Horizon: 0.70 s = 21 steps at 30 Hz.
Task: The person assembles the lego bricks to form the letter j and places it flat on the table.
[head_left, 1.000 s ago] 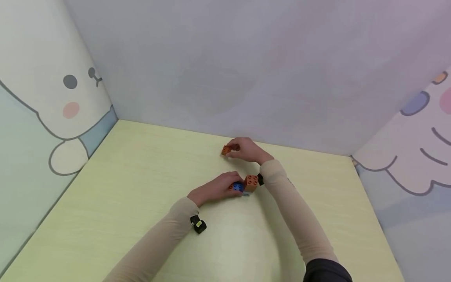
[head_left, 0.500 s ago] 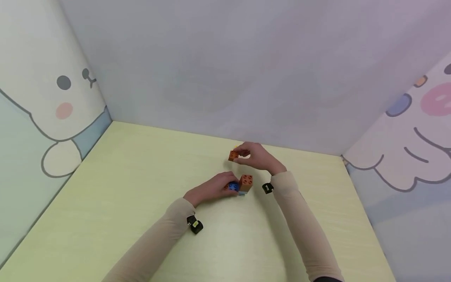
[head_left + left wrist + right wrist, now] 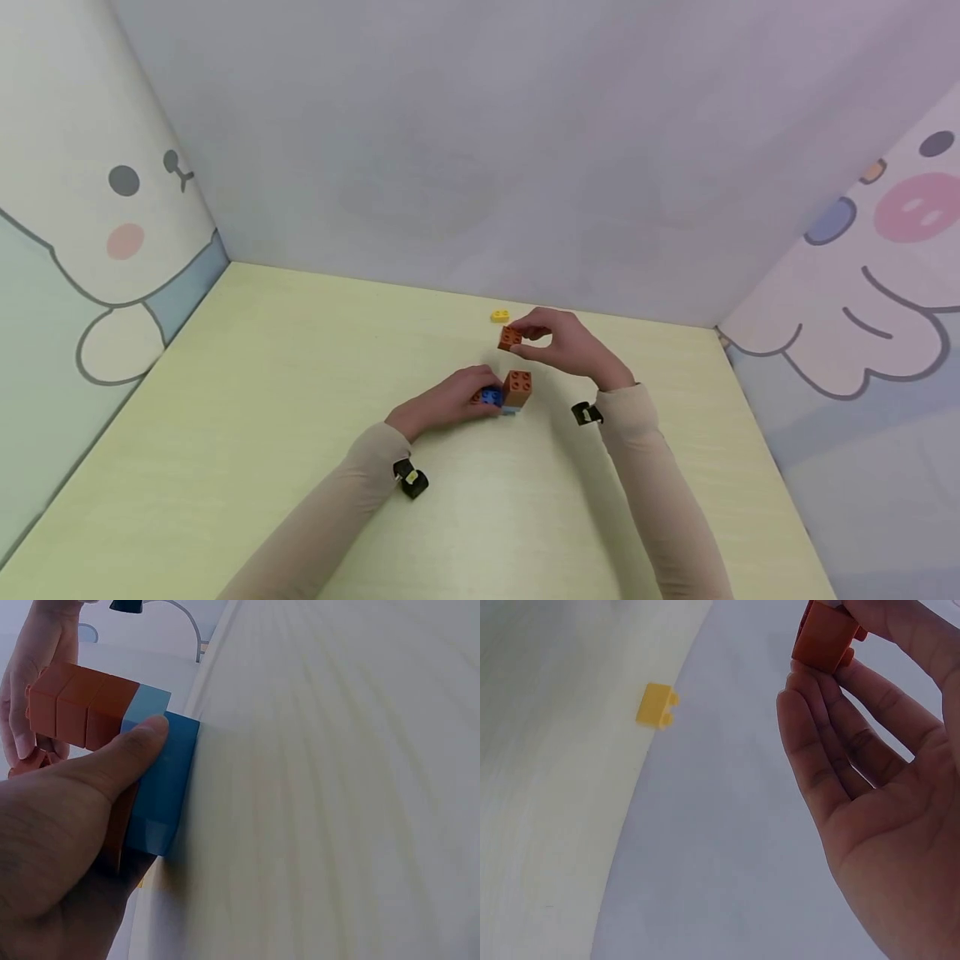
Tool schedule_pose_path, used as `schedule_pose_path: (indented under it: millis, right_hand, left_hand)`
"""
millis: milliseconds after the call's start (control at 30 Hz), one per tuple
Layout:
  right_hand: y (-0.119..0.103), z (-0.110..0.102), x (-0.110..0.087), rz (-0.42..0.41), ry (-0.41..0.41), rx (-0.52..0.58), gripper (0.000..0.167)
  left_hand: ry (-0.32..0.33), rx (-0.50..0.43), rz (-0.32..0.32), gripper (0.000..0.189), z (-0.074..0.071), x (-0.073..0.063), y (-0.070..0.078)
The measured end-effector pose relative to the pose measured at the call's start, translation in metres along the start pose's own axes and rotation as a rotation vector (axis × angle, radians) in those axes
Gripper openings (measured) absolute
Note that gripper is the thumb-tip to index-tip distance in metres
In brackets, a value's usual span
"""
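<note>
My left hand (image 3: 446, 402) grips a built-up block structure low on the table. Its base is a blue building block (image 3: 163, 787), and on one end rises a stack of orange building blocks (image 3: 88, 703) over a light blue one (image 3: 150, 703). In the head view, blue studs (image 3: 491, 396) show between the left thumb and fingers. My right hand (image 3: 566, 343) pinches a loose orange building block (image 3: 825, 636) between thumb and fingertips, held above the table just behind the stack. The rest of the structure is hidden under the left palm.
A small yellow building block (image 3: 500, 317) lies near the back edge of the pale table (image 3: 315, 350), behind the right hand's block. A grey wall (image 3: 450, 167) stands behind, with cartoon-printed panels (image 3: 150, 208) at both sides.
The right hand has come toward me and slightly right with its orange block, nearing the stack and uncovering the yellow block. The left hand keeps its hold on the structure.
</note>
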State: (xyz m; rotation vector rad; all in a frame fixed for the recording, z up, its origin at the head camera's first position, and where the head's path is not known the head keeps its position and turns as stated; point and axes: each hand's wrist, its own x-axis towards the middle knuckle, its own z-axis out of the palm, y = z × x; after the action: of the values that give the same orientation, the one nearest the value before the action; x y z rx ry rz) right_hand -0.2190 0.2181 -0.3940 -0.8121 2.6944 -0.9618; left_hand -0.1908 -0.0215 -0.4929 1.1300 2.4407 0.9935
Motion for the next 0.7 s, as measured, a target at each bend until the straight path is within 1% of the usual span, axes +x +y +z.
schedule_pose_path:
  millis: [467,700]
  right_hand:
    - [-0.018,-0.005,-0.026,-0.039,0.052,-0.043,0.033]
    - [-0.017,-0.003,-0.037,-0.046,0.040,-0.050,0.031]
  left_hand:
    - [-0.005,0.004,0.008,0.039,0.001,0.002,-0.003]
    - [-0.004,-0.010,0.004,0.038,0.002,0.001,-0.003]
